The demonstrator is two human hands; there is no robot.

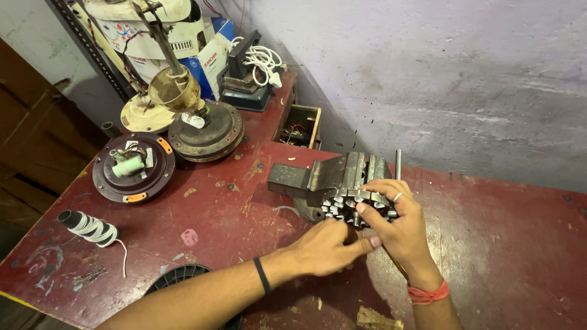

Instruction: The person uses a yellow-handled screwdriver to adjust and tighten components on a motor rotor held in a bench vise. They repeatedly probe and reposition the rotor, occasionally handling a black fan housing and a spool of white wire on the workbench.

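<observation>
While the right hand (pixel 394 223) has its grip closed over the toothed stator core (pixel 354 205) in the bench vise (pixel 333 177) near the counter's (pixel 489 256) back edge, left hand (pixel 327 247) grip narrow, fingertips touching the core's underside.

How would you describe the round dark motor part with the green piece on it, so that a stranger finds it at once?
Start at the red workbench and look to its left side, near the far edge. There lies a round dark motor disc, flat on the bench, just left of a rusty brown disc. Only this one carries a pale green cylinder in its middle and two orange tabs on its rim.
</observation>
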